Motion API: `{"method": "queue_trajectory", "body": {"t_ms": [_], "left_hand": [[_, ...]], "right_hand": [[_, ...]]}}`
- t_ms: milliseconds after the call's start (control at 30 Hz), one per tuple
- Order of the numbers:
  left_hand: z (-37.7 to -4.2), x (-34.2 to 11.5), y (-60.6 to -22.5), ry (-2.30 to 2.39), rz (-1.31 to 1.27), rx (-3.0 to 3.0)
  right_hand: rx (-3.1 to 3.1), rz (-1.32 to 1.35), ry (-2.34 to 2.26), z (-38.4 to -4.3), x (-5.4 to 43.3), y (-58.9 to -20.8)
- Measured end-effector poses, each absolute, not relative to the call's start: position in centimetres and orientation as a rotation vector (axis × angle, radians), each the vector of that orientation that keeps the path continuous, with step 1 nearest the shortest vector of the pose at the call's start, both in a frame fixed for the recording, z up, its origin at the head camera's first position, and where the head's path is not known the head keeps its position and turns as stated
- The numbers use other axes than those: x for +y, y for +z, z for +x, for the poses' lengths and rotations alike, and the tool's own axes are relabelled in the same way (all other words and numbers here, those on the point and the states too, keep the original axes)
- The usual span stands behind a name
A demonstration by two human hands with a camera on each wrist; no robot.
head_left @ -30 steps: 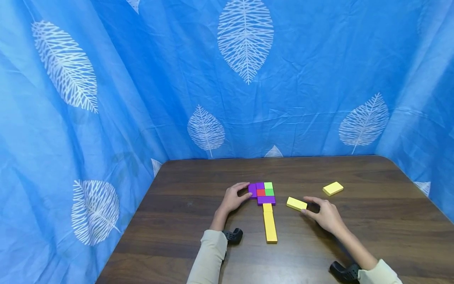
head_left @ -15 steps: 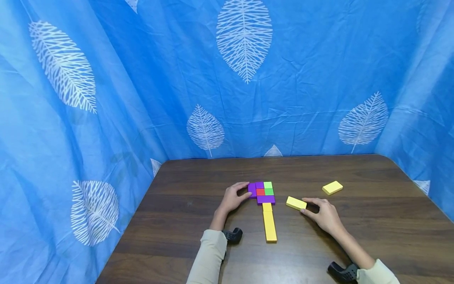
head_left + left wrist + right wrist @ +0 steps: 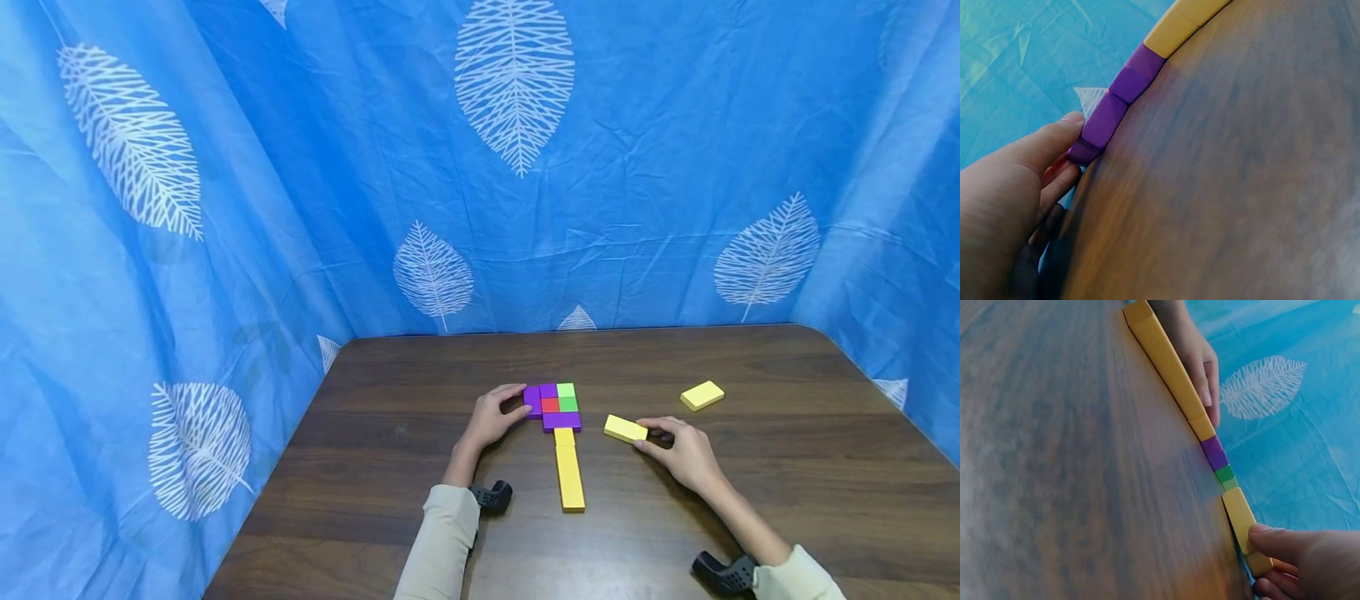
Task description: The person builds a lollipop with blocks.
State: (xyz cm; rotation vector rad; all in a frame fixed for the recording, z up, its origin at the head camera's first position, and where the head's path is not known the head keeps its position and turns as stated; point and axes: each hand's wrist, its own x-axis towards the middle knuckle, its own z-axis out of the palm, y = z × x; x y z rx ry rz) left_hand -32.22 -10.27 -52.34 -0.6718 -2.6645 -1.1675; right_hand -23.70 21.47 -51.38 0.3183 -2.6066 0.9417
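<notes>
At the left of a flat arrangement of coloured blocks, my left hand [image 3: 491, 419] pinches a purple block [image 3: 532, 399] between thumb and fingers. Beside that block are a smaller purple block [image 3: 549, 390], a red block [image 3: 551, 405], a light green block [image 3: 566, 389] and a green block [image 3: 568, 404]. Another purple block [image 3: 562, 422] lies along their near side, with a column of yellow blocks [image 3: 570, 479] running from it toward me. My right hand [image 3: 688, 452] grips the right end of a yellow block [image 3: 624, 428], right of the arrangement; in the right wrist view the thumb lies on this yellow block [image 3: 1240, 519].
One more yellow block [image 3: 702, 396] lies farther back on the right of the dark wooden table [image 3: 420, 375]. A blue curtain [image 3: 637, 167] with white leaf prints hangs behind and at both sides. Black straps with curved pieces [image 3: 493, 497] sit on both wrists.
</notes>
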Motion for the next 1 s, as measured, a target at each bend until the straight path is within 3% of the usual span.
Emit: {"method": "queue_trajectory", "body": {"t_ms": [400, 1000], "left_hand": [[-32.3, -10.2, -52.4, -1.155, -0.676, -2.661], [-32.3, -10.4, -52.2, -1.167, -0.694, -2.646]], "right_hand": [[-2.571, 0.308, 0.99, -24.9, 20.9, -49.8], [-2.478, 0.36, 1.271, -32.1, 14.9, -46.1]]}}
